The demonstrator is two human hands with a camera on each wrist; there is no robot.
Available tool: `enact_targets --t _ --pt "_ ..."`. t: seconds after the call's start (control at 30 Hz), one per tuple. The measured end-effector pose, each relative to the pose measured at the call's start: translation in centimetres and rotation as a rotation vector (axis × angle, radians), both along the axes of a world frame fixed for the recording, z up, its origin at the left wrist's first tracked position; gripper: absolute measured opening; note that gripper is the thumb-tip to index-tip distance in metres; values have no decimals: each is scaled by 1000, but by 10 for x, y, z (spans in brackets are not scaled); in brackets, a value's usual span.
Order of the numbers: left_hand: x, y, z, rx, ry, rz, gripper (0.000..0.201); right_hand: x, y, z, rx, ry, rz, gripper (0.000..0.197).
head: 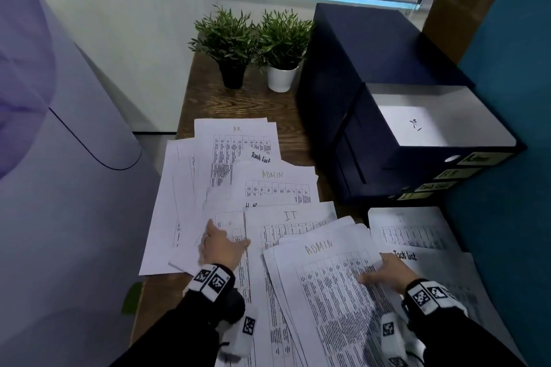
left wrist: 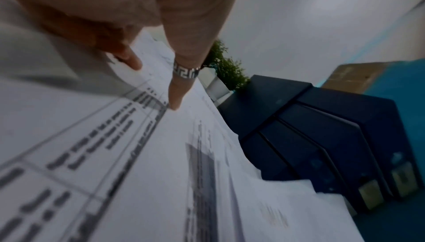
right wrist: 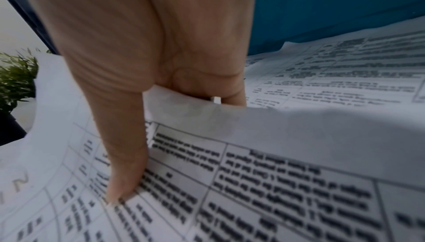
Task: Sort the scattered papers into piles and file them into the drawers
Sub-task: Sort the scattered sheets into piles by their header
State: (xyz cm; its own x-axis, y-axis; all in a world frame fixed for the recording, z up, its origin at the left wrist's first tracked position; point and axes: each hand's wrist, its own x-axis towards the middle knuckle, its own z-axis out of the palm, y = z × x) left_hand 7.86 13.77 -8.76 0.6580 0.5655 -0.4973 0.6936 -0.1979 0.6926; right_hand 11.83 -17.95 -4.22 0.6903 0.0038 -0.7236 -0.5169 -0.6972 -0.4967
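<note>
1. Head view, nearest the person: the right hand [head: 384,272] pinches the right edge of the ADMIN stack [head: 334,292], thumb on top and fingers curled under; the stack lies at the near edge of the desk [head: 208,95], its sheets fanned and not squared. Risk: a lift from one side may let the lower sheets slide out, since only the edge is gripped.

2. Just left of it, the left hand [head: 222,244] lies flat and spread, fingertips pressing a table sheet (the left wrist view shows straight fingers [left wrist: 176,98] on paper). Risk: a sideways drag would pull neighbouring pages along, as they overlap.

3. Beyond both hands, the IT sheet [head: 290,217], another ADMIN sheet [head: 277,185], a Task List sheet [head: 261,156] and the HR sheet [head: 235,140] lie overlapped across the middle of the desk, with blank-looking pages hanging past its left edge. Risk: those could slip to the floor if the heap is nudged.

4. At the right edge, a pile [head: 414,232] lies in front of the drawer unit [head: 372,116], whose top drawer [head: 429,125] stands open with paper inside. Risk: misfiling, because the drawer labels are small and dim.

5. Far corner: two potted plants [head: 253,48], well apart from the papers.
</note>
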Motion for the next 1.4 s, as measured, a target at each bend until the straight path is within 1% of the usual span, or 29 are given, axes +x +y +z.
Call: enact_targets --t 0.1,0.17,0.23,0.27,0.3,0.33,0.37,0.4,0.43,0.5,0.57,0.63,0.7,0.77,0.8,0.83,0.87,0.9,0.93,1.0,1.03,1.07,1.1,1.17,1.2,1.27,1.3,1.33,1.4 --pt "-2 6 11 108 141 -156 63 0 2 4 -11 -13 48 32" --pt "-3 5 20 161 151 -214 43 0 4 7 -8 -13 61 30" --pt "-7 0 26 202 8 -207 26 -1 5 9 1 -9 68 28" --pt "-11 -2 29 152 -98 -202 18 -2 5 11 12 -5 63 27" --pt "-15 -6 31 13 -210 -211 16 -2 5 11 20 -3 58 26" --pt "-20 -9 32 -192 -278 -236 28 -3 5 11 32 -2 49 25" --pt "-27 -12 34 -401 -307 -258 39 -3 6 12 30 -3 45 24" --pt "-33 -15 36 -563 -296 -301 43 -4 6 12 28 -6 48 23" --pt "-38 -17 37 -665 -279 -362 40 -4 6 12 24 -10 55 23" --pt "-46 -19 38 -692 -265 -508 28 -5 7 15 17 -14 56 23" --pt "-51 -17 37 -685 -247 -607 26 -6 7 16 8 -12 54 24" --pt "-51 -12 35 -726 -204 -629 25 -6 9 18 1 -13 58 25" --pt "-50 -8 34 -809 -174 -631 23 -7 9 20 1 -11 52 26" --pt "-48 -5 31 -902 -127 -572 42 -8 11 22 11 -15 41 28" --pt "-46 -3 30 -923 -113 -530 42 -8 11 22 13 -18 44 30" --pt "-43 -2 30 -912 -120 -482 34 -9 12 24 15 -20 47 30" --pt "-37 -1 29 -835 -147 -429 24 -8 11 23 20 -18 51 29" --pt "-29 1 28 -693 -188 -365 18 -8 11 23 21 -18 55 28" --pt "-20 4 24 -495 -225 -287 21 -7 10 21 18 -13 52 27" --pt "1 15 18 -50 -227 -189 37 -6 8 18 16 -10 50 26" --pt "9 22 17 117 -195 -176 47 -5 8 18 22 -11 47 26" --pt "16 29 14 204 -143 -172 58 -5 7 15 31 -10 36 26" --pt "23 36 13 220 -89 -173 68 -5 8 17 36 -12 23 26" --pt "34 44 10 150 -48 -189 78 -4 8 17 46 -13 0 27" --pt "38 46 8 139 -25 -235 75 -3 6 14 50 -9 -3 27" --pt "42 47 6 191 30 -382 62 -1 5 13 41 -5 15 24" --pt "45 47 5 176 9 -423 54 -1 4 14 34 -2 28 23" --pt "48 46 7 110 -41 -431 45 1 2 11 33 3 29 22" --pt "52 43 10 14 -119 -451 37 2 2 11 34 4 20 21"
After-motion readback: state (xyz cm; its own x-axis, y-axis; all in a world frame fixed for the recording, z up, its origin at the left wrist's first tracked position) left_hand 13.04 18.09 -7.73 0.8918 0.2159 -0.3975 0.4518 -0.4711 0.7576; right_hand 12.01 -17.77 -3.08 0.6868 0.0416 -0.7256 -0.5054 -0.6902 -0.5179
